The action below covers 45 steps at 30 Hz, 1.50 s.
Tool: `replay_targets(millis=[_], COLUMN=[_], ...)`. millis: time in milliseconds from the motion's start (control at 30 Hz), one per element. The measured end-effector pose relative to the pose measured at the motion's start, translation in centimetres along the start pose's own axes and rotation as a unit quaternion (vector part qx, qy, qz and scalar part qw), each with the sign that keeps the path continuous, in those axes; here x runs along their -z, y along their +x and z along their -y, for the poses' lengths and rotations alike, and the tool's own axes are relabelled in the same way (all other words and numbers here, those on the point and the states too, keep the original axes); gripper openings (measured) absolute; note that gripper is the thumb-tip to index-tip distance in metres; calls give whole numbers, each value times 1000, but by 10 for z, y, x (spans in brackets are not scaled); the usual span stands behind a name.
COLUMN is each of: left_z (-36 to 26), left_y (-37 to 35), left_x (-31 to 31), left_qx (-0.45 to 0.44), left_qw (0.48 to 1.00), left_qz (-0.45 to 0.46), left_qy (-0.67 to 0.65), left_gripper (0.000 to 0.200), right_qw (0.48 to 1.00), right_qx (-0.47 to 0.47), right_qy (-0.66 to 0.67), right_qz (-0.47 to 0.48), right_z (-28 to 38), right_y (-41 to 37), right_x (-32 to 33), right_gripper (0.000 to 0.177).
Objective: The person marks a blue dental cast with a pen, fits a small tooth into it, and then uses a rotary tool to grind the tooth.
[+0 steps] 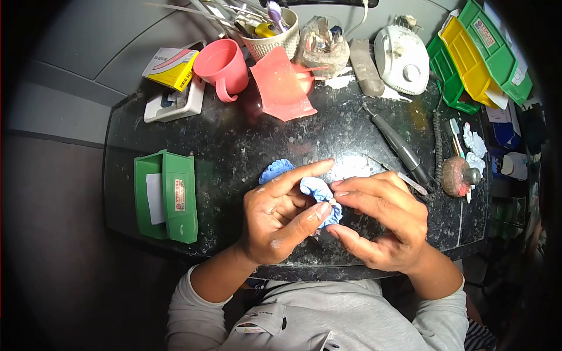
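Near the front of the black worktop, my left hand [284, 216] holds a blue, ridged dental model [317, 188] between thumb and fingers. The fingertips of my right hand [383, 216] are at the right side of this model, with a small pinkish piece [332, 202] by them. Whether that piece is gripped or only touched is too small to tell. A second blue model [276, 171] lies on the worktop just behind my left hand, partly hidden by it.
A green bin [180, 196] stands at the left. Behind are a pink mug [222, 67], a pink sheet [281, 85] and a white machine [401, 58]. A dark handpiece [398, 143], a metal tool [412, 183] and a glass jar [455, 177] lie or stand at the right.
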<state>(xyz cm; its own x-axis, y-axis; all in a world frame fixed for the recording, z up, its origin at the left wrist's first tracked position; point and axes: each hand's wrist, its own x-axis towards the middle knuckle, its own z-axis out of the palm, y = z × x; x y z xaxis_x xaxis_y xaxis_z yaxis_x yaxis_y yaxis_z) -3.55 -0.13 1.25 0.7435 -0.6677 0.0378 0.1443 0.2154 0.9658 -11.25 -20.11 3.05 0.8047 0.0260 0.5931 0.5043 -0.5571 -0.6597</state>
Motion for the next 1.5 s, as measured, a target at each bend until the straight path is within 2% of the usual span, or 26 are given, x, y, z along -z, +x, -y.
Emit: replay_targets(millis=[133, 533, 1500], left_z=[-1, 1, 0], left_y=[0, 0, -1], left_x=[0, 1, -1], left_qx=[1, 8, -17], left_qw=[1000, 1000, 1000], left_qz=[-1, -1, 3], left_qy=[-2, -2, 3], left_gripper=[54, 52, 54], right_qw=[999, 1000, 1000], right_qx=[-21, 7, 13], right_qy=[24, -16, -23], right_qz=[7, -11, -5], right_z=[0, 2, 1], right_y=[0, -2, -3], right_x=[0, -4, -1], right_gripper=[41, 42, 46])
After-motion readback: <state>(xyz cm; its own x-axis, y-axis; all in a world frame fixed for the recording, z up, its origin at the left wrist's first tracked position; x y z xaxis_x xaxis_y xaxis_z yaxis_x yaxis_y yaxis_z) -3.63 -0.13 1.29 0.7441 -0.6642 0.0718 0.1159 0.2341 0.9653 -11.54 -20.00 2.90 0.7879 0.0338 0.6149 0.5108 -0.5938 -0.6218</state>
